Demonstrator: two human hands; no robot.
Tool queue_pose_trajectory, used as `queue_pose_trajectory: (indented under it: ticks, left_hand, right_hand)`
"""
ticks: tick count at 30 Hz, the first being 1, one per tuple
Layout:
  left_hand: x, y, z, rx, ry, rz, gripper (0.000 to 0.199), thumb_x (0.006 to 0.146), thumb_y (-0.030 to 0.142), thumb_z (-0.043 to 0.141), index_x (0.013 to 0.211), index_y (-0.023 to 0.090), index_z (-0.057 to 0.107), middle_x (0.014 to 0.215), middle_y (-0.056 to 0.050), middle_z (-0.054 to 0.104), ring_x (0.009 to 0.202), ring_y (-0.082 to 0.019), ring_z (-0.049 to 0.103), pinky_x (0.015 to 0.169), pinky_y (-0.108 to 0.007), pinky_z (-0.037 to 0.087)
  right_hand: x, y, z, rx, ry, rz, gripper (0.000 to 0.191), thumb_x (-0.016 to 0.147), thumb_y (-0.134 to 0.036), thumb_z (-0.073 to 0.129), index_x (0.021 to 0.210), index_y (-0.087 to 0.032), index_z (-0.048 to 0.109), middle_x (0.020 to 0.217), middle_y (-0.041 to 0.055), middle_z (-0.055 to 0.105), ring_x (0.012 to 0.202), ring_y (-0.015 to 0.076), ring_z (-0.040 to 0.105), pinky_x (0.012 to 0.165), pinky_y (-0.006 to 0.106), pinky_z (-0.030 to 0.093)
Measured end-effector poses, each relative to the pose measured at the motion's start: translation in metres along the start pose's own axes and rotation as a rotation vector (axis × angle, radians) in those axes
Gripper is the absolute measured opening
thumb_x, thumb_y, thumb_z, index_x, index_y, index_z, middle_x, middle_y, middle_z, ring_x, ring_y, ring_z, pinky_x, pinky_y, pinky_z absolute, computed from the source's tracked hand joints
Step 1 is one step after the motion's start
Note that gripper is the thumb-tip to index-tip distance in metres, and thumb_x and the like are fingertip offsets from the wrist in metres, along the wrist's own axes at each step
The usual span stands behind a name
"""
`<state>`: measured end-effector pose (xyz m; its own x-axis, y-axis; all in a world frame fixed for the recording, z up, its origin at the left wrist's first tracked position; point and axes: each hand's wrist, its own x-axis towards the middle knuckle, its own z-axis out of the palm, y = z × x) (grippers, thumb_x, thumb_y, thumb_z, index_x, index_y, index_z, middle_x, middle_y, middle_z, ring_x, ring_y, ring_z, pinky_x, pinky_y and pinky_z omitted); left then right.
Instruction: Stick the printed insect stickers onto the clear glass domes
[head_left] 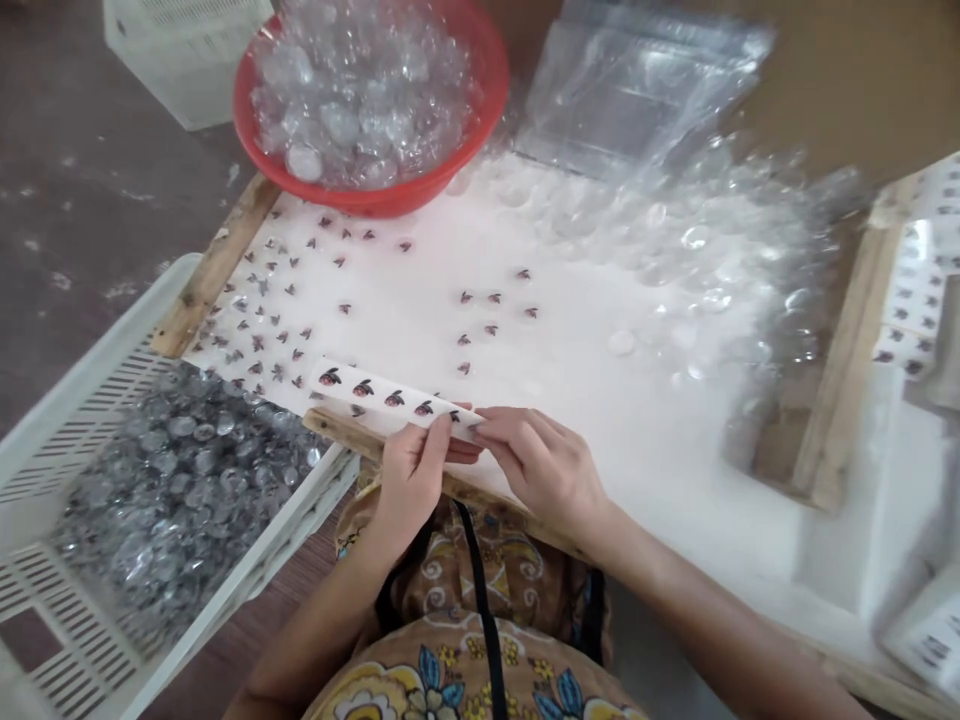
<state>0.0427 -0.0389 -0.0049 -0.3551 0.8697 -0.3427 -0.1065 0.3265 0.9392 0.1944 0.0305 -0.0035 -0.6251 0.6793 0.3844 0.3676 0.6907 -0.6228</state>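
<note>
Two-handed pinch: the left hand (412, 470) grips the strip (379, 394) under its thumb; the right hand (541, 462) pinches the end on its own side. The strip's free length projects beyond the left hand. Expect light, flexible, slightly slick stock that creases easily. Hold by edges or ends, clear of the prints (394, 398).
</note>
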Motion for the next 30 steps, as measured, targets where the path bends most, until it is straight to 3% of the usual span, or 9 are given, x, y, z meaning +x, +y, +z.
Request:
queue_pose_trajectory:
  ticks: [3,7,11,16,20,25,30]
  left_hand:
    - [0.001,0.002,0.0,0.019,0.019,-0.021,0.046,0.095,0.053,0.055,0.098,0.013,0.077,0.068,-0.007,0.078,0.062,-0.024,0.076,0.061,-0.03,0.062]
    - [0.002,-0.004,-0.004,0.02,-0.019,0.02,0.044,0.096,0.051,0.054,0.107,0.015,0.075,0.072,-0.006,0.078,0.063,-0.023,0.076,0.063,-0.03,0.061]
    - [0.001,-0.01,-0.008,0.101,-0.034,0.085,0.04,0.097,0.049,0.053,0.1,0.016,0.076,0.071,-0.005,0.077,0.062,-0.021,0.074,0.068,-0.03,0.06]
    - [0.0,-0.014,-0.009,0.103,0.007,0.082,0.038,0.094,0.051,0.056,0.091,0.018,0.075,0.07,-0.004,0.076,0.061,-0.021,0.071,0.063,-0.029,0.057]
    - [0.0,-0.014,-0.008,0.088,0.028,0.079,0.036,0.092,0.051,0.06,0.089,0.018,0.075,0.068,-0.004,0.074,0.061,-0.021,0.071,0.06,-0.028,0.055]
    - [0.0,-0.009,-0.008,0.118,-0.025,0.099,0.039,0.096,0.049,0.054,0.096,0.018,0.077,0.069,-0.004,0.076,0.064,-0.022,0.073,0.068,-0.03,0.057]
    - [0.003,0.0,-0.007,0.15,-0.084,0.112,0.043,0.098,0.048,0.051,0.112,0.015,0.075,0.066,-0.004,0.076,0.066,-0.022,0.074,0.067,-0.029,0.057]
  right_hand:
    - [0.008,0.003,-0.013,0.09,0.053,0.074,0.009,0.094,-0.015,0.058,0.091,-0.022,0.062,0.106,0.0083,0.071,0.098,0.0189,0.068,0.077,0.032,0.058]
    - [0.02,0.034,-0.035,0.216,0.142,0.459,0.007,0.089,-0.022,0.062,0.082,-0.022,0.061,0.079,0.0015,0.067,0.072,0.0147,0.063,0.063,0.028,0.052]
    - [0.02,0.066,-0.038,0.254,0.02,0.682,0.01,0.083,-0.028,0.064,0.078,-0.021,0.061,0.067,-0.0012,0.062,0.059,0.0118,0.053,0.056,0.026,0.043]
    - [0.019,0.07,-0.029,0.151,-0.084,0.698,0.007,0.081,-0.027,0.063,0.078,-0.02,0.063,0.068,-0.0007,0.063,0.059,0.0122,0.053,0.058,0.027,0.041]
    - [0.021,0.064,-0.024,0.021,-0.116,0.611,0.004,0.082,-0.02,0.06,0.081,-0.02,0.064,0.073,0.0012,0.065,0.064,0.0139,0.056,0.062,0.027,0.042]
    - [0.011,0.055,-0.018,-0.165,-0.21,0.485,0.012,0.087,-0.018,0.056,0.084,-0.019,0.067,0.091,0.0075,0.065,0.069,0.016,0.059,0.065,0.029,0.042]
    - [0.006,0.04,-0.025,-0.167,-0.229,0.495,0.023,0.091,-0.013,0.051,0.107,-0.019,0.068,0.091,0.0073,0.072,0.078,0.0209,0.067,0.065,0.03,0.044]
